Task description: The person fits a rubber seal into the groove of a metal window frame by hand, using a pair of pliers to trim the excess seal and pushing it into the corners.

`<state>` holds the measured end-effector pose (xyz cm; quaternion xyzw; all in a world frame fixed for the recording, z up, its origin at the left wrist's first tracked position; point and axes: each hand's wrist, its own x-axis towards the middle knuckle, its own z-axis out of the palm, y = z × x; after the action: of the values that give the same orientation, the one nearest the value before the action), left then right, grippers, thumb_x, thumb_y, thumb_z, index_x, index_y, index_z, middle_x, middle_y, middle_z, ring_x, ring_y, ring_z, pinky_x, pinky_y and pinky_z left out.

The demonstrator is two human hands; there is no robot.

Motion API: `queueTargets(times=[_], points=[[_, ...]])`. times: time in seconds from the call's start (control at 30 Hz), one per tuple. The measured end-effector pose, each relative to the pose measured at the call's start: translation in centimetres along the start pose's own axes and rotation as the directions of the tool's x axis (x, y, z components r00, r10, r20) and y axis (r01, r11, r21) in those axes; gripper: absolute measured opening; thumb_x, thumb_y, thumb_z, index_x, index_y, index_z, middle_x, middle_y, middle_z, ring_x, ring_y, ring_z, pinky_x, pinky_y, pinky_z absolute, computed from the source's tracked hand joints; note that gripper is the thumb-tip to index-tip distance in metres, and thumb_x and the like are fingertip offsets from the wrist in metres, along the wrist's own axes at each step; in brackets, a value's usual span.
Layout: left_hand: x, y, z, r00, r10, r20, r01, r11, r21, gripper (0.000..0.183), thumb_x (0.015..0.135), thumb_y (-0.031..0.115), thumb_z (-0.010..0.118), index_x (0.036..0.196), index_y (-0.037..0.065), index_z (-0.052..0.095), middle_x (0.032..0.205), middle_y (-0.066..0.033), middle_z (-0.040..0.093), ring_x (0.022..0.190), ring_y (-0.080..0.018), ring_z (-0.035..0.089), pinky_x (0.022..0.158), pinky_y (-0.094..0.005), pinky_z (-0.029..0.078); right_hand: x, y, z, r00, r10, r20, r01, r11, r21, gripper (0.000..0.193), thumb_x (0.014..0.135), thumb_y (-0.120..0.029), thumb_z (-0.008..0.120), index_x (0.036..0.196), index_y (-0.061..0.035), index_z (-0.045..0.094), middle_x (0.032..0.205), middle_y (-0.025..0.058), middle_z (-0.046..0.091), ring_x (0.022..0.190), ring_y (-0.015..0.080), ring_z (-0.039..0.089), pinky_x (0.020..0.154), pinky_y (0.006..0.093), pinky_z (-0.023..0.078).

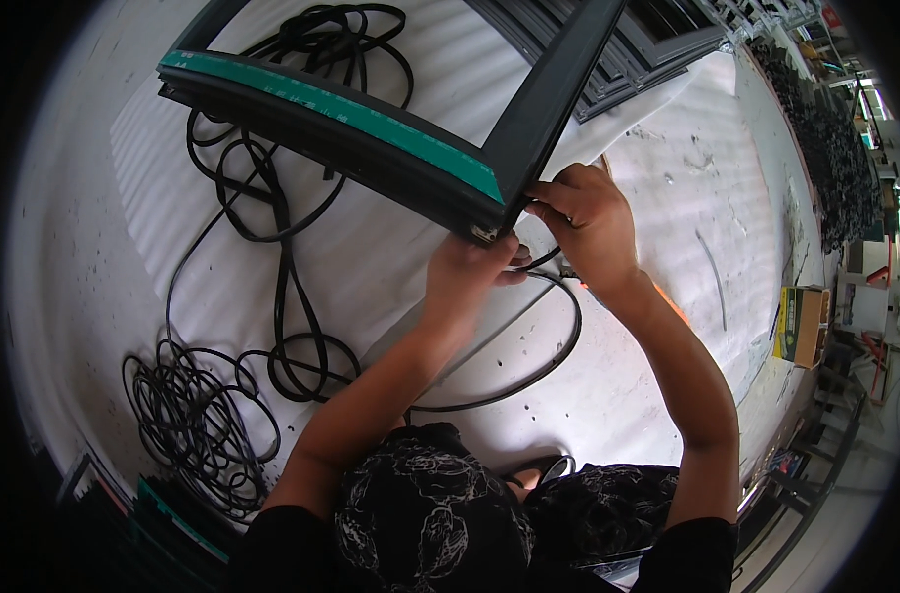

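Observation:
A dark grey window frame is raised in front of me, with green tape along its near bar. My left hand is closed at the frame's near corner, thumb up against its underside and fingers curled below. On the right of that corner, my right hand pinches at the frame's outer edge. A black rubber strip loops up from the floor and passes between the two hands. The right fingertips are closed where this strip meets the edge; the exact grip is partly hidden.
Long loops of black strip lie on the white sheet to the left, with a tangled pile nearer me. More grey frames lie at the far right. A yellow-sided cardboard box and stacked dark profiles stand along the right.

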<state>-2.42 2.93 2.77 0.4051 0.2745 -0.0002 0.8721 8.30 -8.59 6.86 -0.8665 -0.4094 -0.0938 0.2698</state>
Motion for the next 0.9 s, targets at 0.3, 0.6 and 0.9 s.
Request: queueTargets(times=[0.3,0.6,0.9], points=[[0.2,-0.4,-1.1,0.993,0.01,0.116,-0.004,0.998,-0.057,0.029,0.086,0.025,0.065,0.1,0.001,0.056,0.09,-0.0124,0.067,0.085,-0.0211,0.067,0.073,-0.0322,0.054,-2.6,-1.3,1.9,0.641,0.641,0.422,-0.69,0.241,0.683,0.023,0.078,-0.009,0.071,0.092,0.0018,0.058,0.076,0.0048,0.06,0.064,0.0123,0.058,0.058,0.0256,0.048],[-0.3,0.7,-3.2,0.992,0.12,0.045,-0.125,0.983,0.136,0.023,0.087,0.021,0.063,0.098,0.002,0.057,0.091,-0.007,0.066,0.088,-0.017,0.065,0.074,-0.0297,0.053,-2.6,-1.9,2.0,0.526,0.569,0.632,-0.764,-0.011,0.645,0.03,0.082,-0.018,0.07,0.101,0.0011,0.057,0.084,0.0041,0.061,0.074,0.0117,0.058,0.066,0.0243,0.047],[0.0,-0.3,-2.8,0.976,0.218,-0.024,-0.217,0.975,0.049,0.017,0.089,0.017,0.06,0.087,0.001,0.057,0.084,-0.0092,0.066,0.076,-0.0152,0.065,0.072,-0.0283,0.054,-3.3,-2.1,3.3,0.566,0.553,0.612,-0.713,-0.045,0.7,0.031,0.082,-0.017,0.069,0.103,0.0015,0.055,0.082,0.0042,0.06,0.074,0.0116,0.056,0.067,0.0251,0.046]])
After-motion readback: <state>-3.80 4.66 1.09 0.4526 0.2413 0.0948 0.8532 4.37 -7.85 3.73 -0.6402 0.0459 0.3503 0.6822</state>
